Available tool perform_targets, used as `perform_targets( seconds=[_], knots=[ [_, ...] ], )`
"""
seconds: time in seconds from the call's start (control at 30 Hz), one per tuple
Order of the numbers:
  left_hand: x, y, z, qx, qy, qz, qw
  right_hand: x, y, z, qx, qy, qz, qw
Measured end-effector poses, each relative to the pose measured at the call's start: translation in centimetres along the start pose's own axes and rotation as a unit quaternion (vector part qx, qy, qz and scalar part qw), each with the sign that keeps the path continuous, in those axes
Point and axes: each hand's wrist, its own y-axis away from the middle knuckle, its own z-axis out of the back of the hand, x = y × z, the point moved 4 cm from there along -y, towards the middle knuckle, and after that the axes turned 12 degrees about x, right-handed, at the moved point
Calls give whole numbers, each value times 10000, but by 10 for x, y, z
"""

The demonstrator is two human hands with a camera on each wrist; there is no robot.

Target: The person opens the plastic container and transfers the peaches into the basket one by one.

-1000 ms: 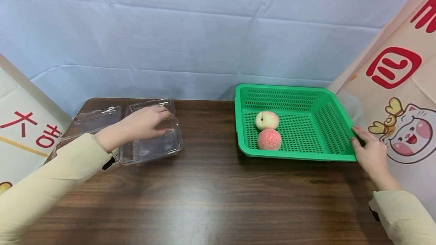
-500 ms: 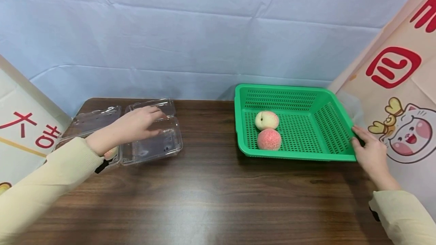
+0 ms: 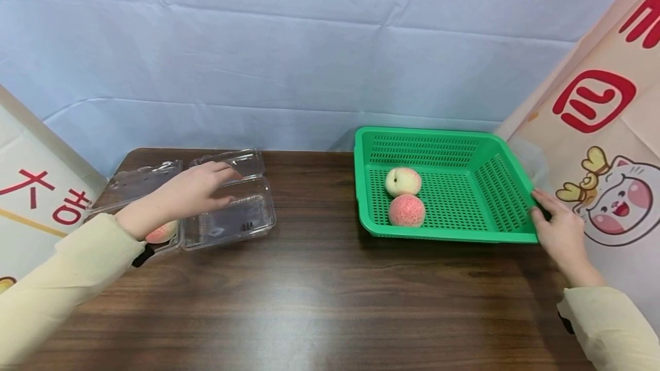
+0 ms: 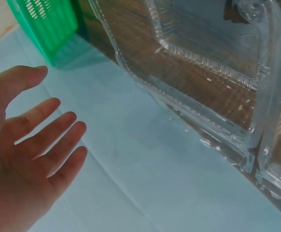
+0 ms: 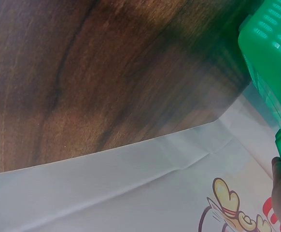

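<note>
My left hand (image 3: 188, 190) hovers over two open clear plastic clamshell boxes at the left, its fingers loosely spread with nothing in them. The nearer box to it, the right clamshell (image 3: 263, 228), has no fruit in it. A peach (image 3: 164, 233) lies in the left clamshell, partly covered by the wrist and sleeve. On the right, my right hand (image 3: 563, 231) grips the right rim of a green plastic basket (image 3: 454, 235). Inside that basket, near its left wall, sit a pale peach (image 3: 404, 181) and a redder peach (image 3: 407, 210) side by side.
Everything stands on a dark wooden table (image 3: 319, 291). A pale blue cloth (image 3: 289, 62) hangs behind its back edge. Printed cloth (image 3: 613, 147) borders the right side, and another printed sheet (image 3: 46, 199) the left.
My left hand has drawn back leftward over the clamshells, uncovering more of the right box and the peach in the left one. The right hand stays on the basket rim.
</note>
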Motion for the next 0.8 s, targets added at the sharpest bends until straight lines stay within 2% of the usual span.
perform_targets(
  seconds=[0.17,0.4,0.8],
  knots=[
    [3,4,0,-35,8,37,10000,0,0,0,-48,15,3,10000],
    [9,9,-1,144,71,248,9996,1,0,1,-15,4,-26,10000],
    [15,19,-2,33,174,371,9992,1,1,0,-33,-18,46,10000]
  ],
)
